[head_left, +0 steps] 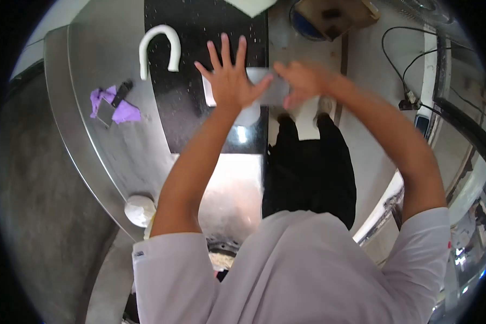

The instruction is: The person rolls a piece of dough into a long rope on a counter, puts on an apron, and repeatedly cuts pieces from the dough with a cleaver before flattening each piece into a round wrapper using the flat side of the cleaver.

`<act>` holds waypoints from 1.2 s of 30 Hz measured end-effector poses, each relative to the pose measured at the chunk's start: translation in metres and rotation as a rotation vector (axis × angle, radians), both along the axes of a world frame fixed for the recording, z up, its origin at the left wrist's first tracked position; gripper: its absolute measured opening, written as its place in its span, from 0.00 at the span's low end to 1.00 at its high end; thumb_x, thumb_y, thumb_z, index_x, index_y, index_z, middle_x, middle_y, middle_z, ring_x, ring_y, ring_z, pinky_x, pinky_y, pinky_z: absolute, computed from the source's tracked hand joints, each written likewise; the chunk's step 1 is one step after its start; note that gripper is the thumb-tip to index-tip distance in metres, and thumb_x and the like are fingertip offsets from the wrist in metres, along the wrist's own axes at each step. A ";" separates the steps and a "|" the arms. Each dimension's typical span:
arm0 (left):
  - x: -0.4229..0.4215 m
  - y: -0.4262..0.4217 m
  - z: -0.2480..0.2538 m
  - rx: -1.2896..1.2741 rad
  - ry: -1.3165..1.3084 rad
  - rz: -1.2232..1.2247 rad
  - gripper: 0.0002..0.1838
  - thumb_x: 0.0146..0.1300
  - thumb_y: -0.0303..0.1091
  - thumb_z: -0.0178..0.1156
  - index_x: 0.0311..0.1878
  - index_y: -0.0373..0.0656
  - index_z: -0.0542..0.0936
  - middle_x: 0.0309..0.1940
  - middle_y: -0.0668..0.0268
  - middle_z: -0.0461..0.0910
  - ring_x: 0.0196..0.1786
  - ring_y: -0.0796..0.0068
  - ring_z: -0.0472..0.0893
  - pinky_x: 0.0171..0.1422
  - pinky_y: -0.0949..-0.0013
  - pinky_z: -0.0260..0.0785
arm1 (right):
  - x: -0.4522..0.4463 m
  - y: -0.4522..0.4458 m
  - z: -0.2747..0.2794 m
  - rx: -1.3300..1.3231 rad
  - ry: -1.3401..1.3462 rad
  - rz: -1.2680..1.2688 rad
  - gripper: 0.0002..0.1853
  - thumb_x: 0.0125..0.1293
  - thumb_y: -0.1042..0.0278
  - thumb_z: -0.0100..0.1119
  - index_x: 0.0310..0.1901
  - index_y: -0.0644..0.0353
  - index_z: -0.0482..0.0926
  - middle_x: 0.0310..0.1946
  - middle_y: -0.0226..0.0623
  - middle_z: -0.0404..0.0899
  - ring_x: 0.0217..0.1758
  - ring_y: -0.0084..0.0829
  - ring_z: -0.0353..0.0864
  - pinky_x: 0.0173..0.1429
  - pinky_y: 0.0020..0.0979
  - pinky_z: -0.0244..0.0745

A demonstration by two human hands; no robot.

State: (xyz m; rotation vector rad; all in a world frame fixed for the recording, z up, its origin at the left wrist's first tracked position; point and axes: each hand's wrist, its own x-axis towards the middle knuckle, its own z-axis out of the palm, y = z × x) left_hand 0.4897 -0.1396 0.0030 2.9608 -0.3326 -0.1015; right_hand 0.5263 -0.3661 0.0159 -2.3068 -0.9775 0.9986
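My left hand [228, 86] is spread over the black work surface [200, 124], fingers apart and pointing away from me. Partly under it lies something pale and flat [208, 92]; what it is I cannot make out. My right hand [301, 82], smeared by motion, is closed at the right end of a flat grey rectangular plate [270, 89], which looks like a broad blade. The plate reaches left towards my left thumb, overhanging the surface's edge. A white U-shaped roll [160, 33], perhaps dough, lies beyond and left of my left hand.
A purple cloth [125, 111] with a black-handled item [122, 93] lies on the metal counter [113, 154] to the left. A white rounded thing [140, 210] sits near my left elbow. An open box [335, 16] stands at the back right. Black cables [404, 75] run along the right.
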 end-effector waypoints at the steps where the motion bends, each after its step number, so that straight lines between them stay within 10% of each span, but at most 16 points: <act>1: 0.007 0.000 0.001 -0.008 -0.036 0.049 0.62 0.47 0.78 0.64 0.82 0.61 0.55 0.83 0.51 0.44 0.83 0.37 0.41 0.73 0.15 0.33 | 0.014 -0.002 -0.011 0.090 -0.126 0.032 0.44 0.48 0.42 0.80 0.58 0.59 0.66 0.36 0.53 0.83 0.46 0.56 0.85 0.52 0.50 0.78; 8: 0.009 0.010 -0.003 -0.003 -0.063 -0.067 0.63 0.45 0.80 0.64 0.83 0.61 0.54 0.83 0.49 0.42 0.83 0.35 0.40 0.74 0.17 0.33 | 0.005 0.011 0.008 -0.002 -0.093 0.029 0.48 0.41 0.47 0.84 0.60 0.65 0.69 0.43 0.51 0.84 0.50 0.56 0.85 0.54 0.49 0.80; 14: 0.024 -0.005 0.000 -0.101 -0.165 0.050 0.63 0.45 0.84 0.60 0.82 0.61 0.57 0.83 0.49 0.45 0.82 0.32 0.45 0.70 0.12 0.32 | 0.051 -0.007 -0.013 0.208 -0.183 0.166 0.54 0.45 0.29 0.76 0.61 0.66 0.65 0.41 0.58 0.82 0.45 0.54 0.85 0.46 0.50 0.79; 16: 0.036 -0.018 0.028 0.125 -0.014 0.101 0.57 0.51 0.68 0.66 0.81 0.51 0.57 0.83 0.49 0.45 0.83 0.41 0.46 0.79 0.25 0.36 | 0.058 0.006 -0.018 0.021 -0.303 0.211 0.58 0.42 0.34 0.77 0.74 0.53 0.65 0.73 0.47 0.67 0.69 0.47 0.71 0.73 0.50 0.65; 17: 0.036 -0.013 0.033 0.067 -0.037 0.041 0.57 0.52 0.68 0.66 0.81 0.51 0.57 0.83 0.48 0.45 0.83 0.42 0.47 0.80 0.26 0.36 | 0.047 0.005 -0.018 0.011 -0.299 0.198 0.58 0.42 0.34 0.77 0.74 0.53 0.65 0.73 0.47 0.67 0.69 0.47 0.71 0.73 0.50 0.65; 19: 0.024 0.023 -0.012 -0.053 -0.102 -0.179 0.61 0.46 0.82 0.61 0.82 0.62 0.57 0.83 0.50 0.44 0.83 0.35 0.42 0.75 0.18 0.32 | 0.014 0.014 -0.012 0.240 -0.047 0.051 0.54 0.47 0.30 0.76 0.61 0.68 0.65 0.40 0.61 0.81 0.43 0.56 0.85 0.42 0.50 0.80; 22: -0.013 0.035 -0.008 -0.062 -0.032 -0.263 0.57 0.51 0.83 0.54 0.81 0.62 0.59 0.84 0.54 0.45 0.84 0.38 0.42 0.75 0.19 0.32 | -0.048 0.020 -0.010 0.139 0.045 -0.115 0.44 0.49 0.39 0.79 0.51 0.67 0.66 0.29 0.57 0.82 0.38 0.62 0.85 0.44 0.52 0.80; 36: 0.026 0.026 -0.003 -0.139 -0.066 -0.369 0.52 0.53 0.78 0.59 0.80 0.69 0.61 0.83 0.59 0.50 0.82 0.48 0.50 0.76 0.22 0.39 | -0.040 0.019 -0.016 0.115 -0.004 -0.217 0.48 0.46 0.34 0.78 0.55 0.68 0.67 0.30 0.59 0.82 0.39 0.63 0.84 0.46 0.54 0.78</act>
